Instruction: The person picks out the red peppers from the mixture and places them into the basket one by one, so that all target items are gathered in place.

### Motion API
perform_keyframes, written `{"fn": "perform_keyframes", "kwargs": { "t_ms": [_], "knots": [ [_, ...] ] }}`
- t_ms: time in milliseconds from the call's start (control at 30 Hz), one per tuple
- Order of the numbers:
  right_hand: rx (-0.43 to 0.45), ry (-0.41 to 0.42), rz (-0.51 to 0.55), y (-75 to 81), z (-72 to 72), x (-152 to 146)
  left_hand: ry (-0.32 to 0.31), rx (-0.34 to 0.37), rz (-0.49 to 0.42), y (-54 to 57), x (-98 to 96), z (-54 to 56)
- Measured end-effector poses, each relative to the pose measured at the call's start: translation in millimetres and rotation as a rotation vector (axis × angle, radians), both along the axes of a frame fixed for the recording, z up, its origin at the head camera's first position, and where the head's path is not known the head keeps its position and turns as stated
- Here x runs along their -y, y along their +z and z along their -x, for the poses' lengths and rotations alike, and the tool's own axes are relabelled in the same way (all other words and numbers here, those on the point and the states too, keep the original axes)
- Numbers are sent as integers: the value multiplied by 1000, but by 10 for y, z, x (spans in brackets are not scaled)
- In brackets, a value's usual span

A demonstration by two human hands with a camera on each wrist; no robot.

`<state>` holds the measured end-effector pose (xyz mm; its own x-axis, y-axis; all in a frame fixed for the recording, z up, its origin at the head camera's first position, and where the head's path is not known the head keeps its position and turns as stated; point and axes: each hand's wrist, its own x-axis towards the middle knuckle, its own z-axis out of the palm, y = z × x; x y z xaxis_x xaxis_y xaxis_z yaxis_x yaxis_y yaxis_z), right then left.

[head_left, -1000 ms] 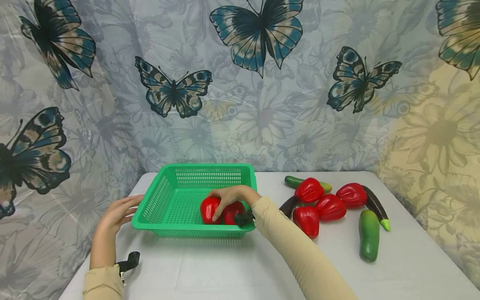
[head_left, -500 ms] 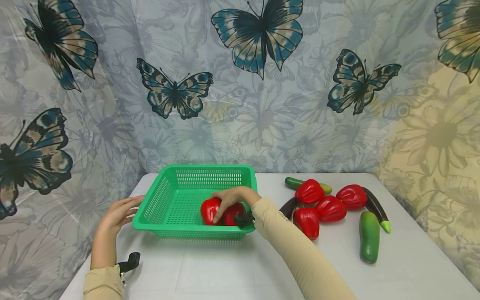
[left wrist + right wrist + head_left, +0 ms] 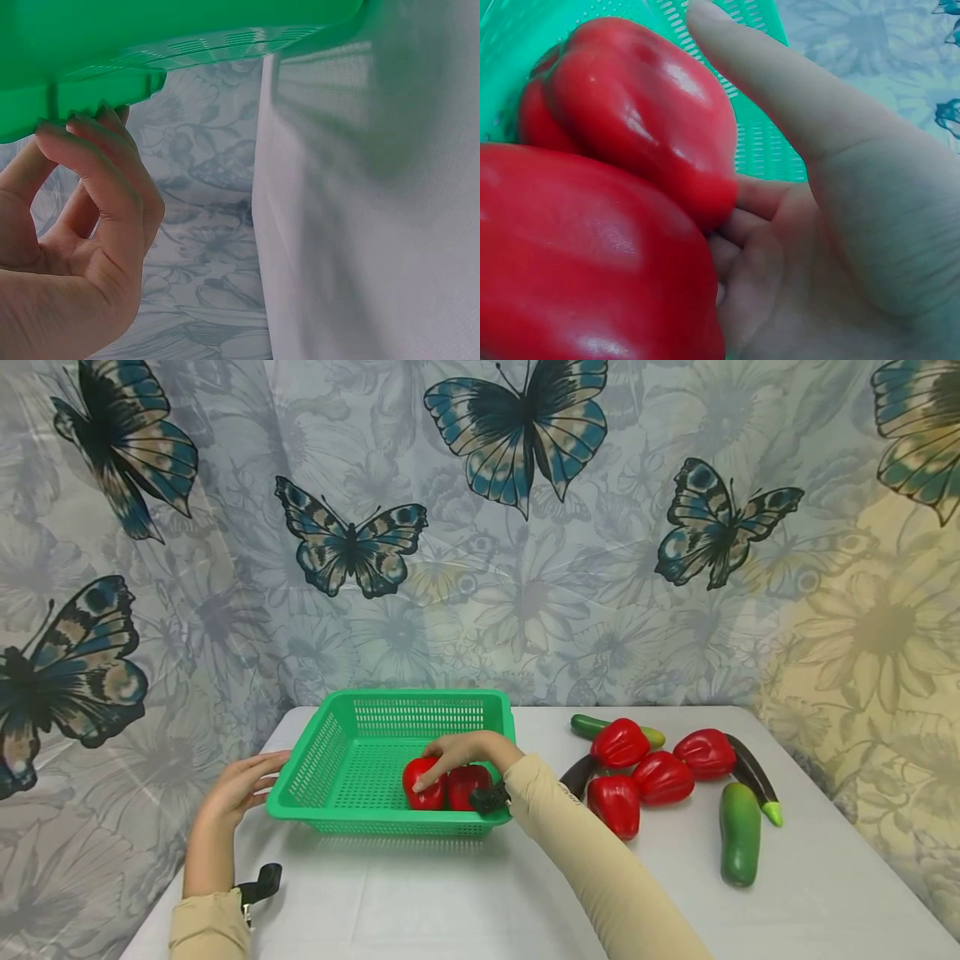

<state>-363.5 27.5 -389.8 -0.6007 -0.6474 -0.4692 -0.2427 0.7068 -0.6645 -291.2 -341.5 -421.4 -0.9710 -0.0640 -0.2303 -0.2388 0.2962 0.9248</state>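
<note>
Sleeve point(image 3: 592, 860) of the right arm slants close to a loose pepper point(image 3: 613, 807); I judge a wide swing could roll that pepper across the white table point(image 3: 420, 893). Left hand point(image 3: 243, 787): fingers relaxed, tips against the green basket point(image 3: 390, 817) at its left rim. Should the right arm snag, such loose support may let the basket skid. Right hand point(image 3: 465, 749), inside the basket: thumb spread over the left red pepper point(image 3: 431, 799), fingers behind; I cannot tell how firmly the hidden fingertips bear. An uneven squeeze could push it into the adjacent right red pepper point(image 3: 467, 785). Farthest, a green cucumber point(image 3: 588, 725) lies behind another pepper point(image 3: 618, 743); a knock to one could shift both
</note>
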Motion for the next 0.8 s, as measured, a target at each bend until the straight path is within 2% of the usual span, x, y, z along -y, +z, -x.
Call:
{"fn": "perform_keyframes", "kwargs": {
  "t_ms": [333,800],
  "knots": [
    [-43,4,-25,3,5,-23,-13,-5,-24,4,4,8],
    [-89,42,76,67,14,-15,-12,-5,-32,2,9,7]
  ]
}}
